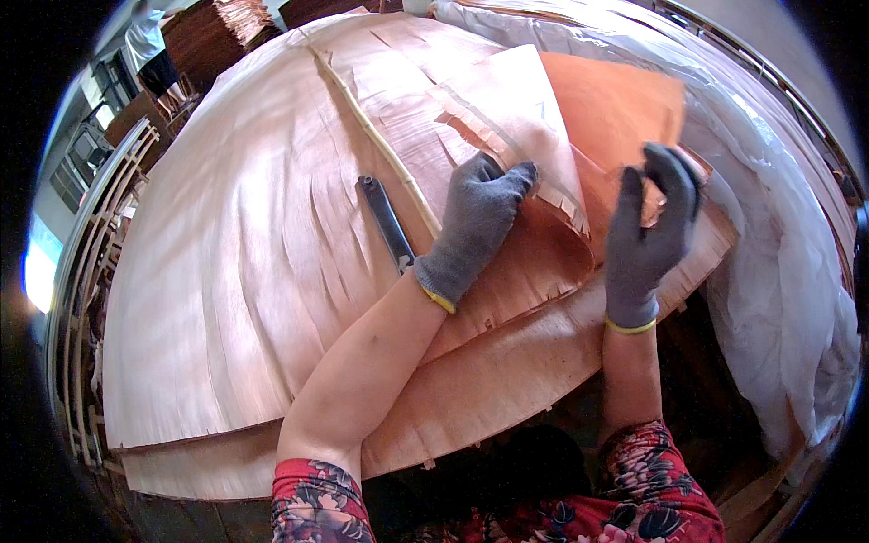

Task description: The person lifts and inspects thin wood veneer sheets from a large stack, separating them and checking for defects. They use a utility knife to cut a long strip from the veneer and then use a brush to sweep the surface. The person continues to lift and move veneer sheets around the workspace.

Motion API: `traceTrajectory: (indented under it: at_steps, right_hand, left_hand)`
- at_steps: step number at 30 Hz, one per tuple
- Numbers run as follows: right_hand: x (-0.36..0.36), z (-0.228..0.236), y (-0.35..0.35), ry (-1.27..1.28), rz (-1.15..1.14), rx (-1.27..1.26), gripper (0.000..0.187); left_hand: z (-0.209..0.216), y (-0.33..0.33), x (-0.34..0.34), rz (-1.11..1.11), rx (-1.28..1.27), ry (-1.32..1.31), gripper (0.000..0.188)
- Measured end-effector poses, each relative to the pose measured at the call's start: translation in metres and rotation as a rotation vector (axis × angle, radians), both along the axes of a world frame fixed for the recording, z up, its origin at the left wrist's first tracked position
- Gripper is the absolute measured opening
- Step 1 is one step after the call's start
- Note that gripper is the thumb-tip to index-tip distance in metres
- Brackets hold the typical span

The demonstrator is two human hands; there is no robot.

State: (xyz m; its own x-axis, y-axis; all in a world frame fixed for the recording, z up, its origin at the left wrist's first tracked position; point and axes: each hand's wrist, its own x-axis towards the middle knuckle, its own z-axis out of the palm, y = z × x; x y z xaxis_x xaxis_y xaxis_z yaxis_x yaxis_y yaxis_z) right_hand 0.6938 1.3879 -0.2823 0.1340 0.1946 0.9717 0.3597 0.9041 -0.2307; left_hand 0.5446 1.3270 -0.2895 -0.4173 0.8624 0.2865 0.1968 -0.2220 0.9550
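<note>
A large sheet of pale pinkish wood veneer (244,235), creased and split in places, spreads before me. Its right part is folded back into a flap (520,90), with a greyish strip (566,204) and ragged torn edges along it. My left hand (480,208), in a grey knitted glove, is closed on the flap beside this strip. To the right, my right hand (656,217), gloved alike, is raised with thumb and fingers curved apart near an orange veneer piece (615,109). A dark-handled cutter (386,226) lies left of my left hand, next to a long thin stick (367,127).
Another veneer sheet (507,380) shows under the top one along the near edge. Whitish plastic sheeting (769,244) drapes over the right side. Slatted wooden racking (90,317) stands at left. Far left, a person (149,54) stands near stacked veneer (208,41).
</note>
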Motion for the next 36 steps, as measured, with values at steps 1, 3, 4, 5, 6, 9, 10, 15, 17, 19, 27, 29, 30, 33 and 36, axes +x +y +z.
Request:
traceTrajectory:
  at_steps: [1,3,4,5,6,9,10,15,17,19,27,29,30,33,36]
  right_hand:
    - [-0.001,-0.001,-0.003,-0.138,0.048,-0.02,0.017]
    - [-0.011,-0.004,-0.007,-0.264,0.253,-0.186,0.027]
    - [-0.012,-0.006,-0.007,-0.268,0.311,-0.256,0.027]
    - [-0.011,-0.006,-0.006,-0.274,0.367,-0.323,0.028]
    - [-0.011,-0.007,-0.005,-0.28,0.421,-0.391,0.028]
    - [-0.009,-0.007,-0.004,-0.268,0.425,-0.455,0.027]
    - [-0.008,-0.006,-0.005,-0.268,0.423,-0.49,0.027]
    - [-0.006,-0.007,-0.005,-0.196,0.49,-0.66,0.025]
    - [-0.006,-0.008,-0.005,-0.195,0.475,-0.691,0.024]
    - [-0.007,-0.007,-0.007,-0.196,0.441,-0.707,0.021]
    - [-0.004,-0.01,-0.002,-0.011,0.268,-0.498,0.013]
    - [-0.001,-0.013,0.007,0.084,0.243,-0.444,0.013]
    - [0.0,-0.014,0.009,0.146,0.268,-0.457,0.013]
    - [0.006,-0.012,0.009,0.271,0.349,-0.532,0.012]
    - [0.005,-0.016,0.018,0.367,0.365,-0.454,0.012]
  left_hand:
    - [-0.001,0.001,0.0,0.003,0.024,0.005,0.018]
    - [-0.001,0.002,0.0,0.013,0.073,0.025,0.019]
    - [-0.003,0.003,-0.001,-0.03,0.099,-0.001,0.019]
    - [-0.004,0.004,-0.002,-0.076,0.129,-0.03,0.02]
    - [-0.005,0.005,-0.002,-0.123,0.159,-0.059,0.022]
    - [-0.005,0.005,-0.003,-0.192,0.215,-0.031,0.023]
    - [-0.005,0.006,-0.002,-0.187,0.224,-0.047,0.024]
    - [-0.008,0.006,-0.002,-0.194,0.193,-0.035,0.028]
    - [-0.009,0.006,-0.002,-0.21,0.212,-0.063,0.029]
    - [-0.009,0.006,-0.002,-0.228,0.234,-0.075,0.03]
    - [-0.007,0.008,0.004,-0.219,0.268,-0.273,0.029]
    - [-0.008,0.006,0.002,-0.199,0.25,-0.232,0.029]
    - [-0.008,0.006,0.001,-0.191,0.24,-0.212,0.03]
    - [-0.003,0.003,0.001,-0.127,0.176,-0.185,0.028]
    - [-0.007,0.005,0.004,-0.039,0.347,-0.144,0.031]
